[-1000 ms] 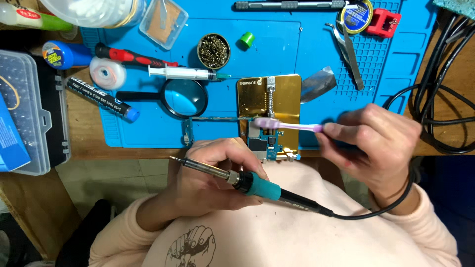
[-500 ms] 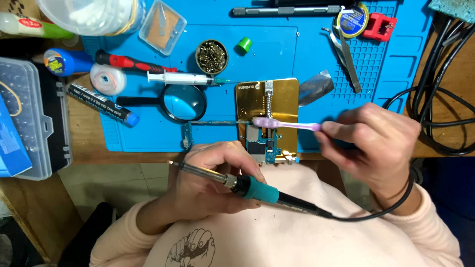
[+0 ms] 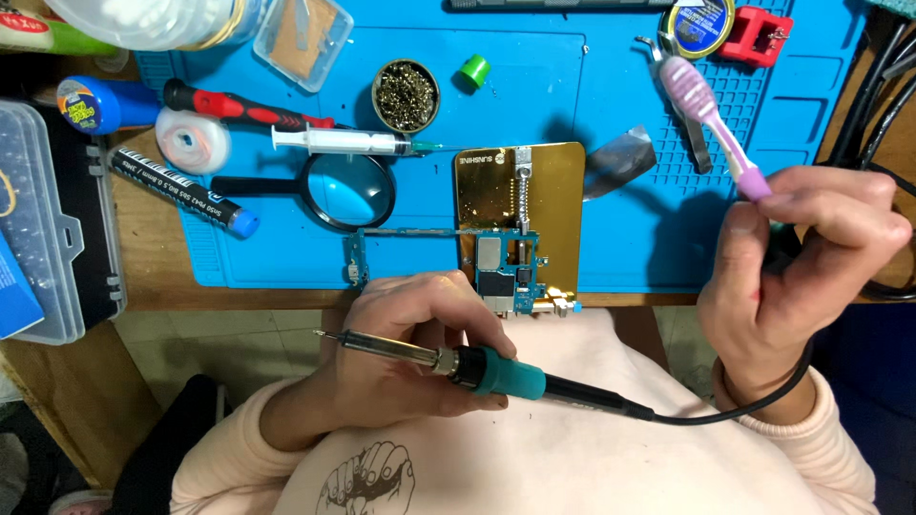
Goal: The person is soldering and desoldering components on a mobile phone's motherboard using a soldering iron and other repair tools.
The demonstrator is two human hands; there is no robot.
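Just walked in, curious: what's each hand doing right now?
Left hand: closed around a soldering iron.
Right hand: closed on a pink toothbrush, raised above the blue mat.

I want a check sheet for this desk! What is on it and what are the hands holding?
Surface: blue mat on a wooden table.
Job's things: circuit board clamped in a gold holder.
Clutter: magnifying glass, syringe, red screwdriver, brass wool pot, tweezers, clear parts box.
Hands: left hand holds a soldering iron; right hand holds a pink toothbrush.
Cables: iron's black cord; black cables at the right edge.
Surroundings: tiled floor below the table.
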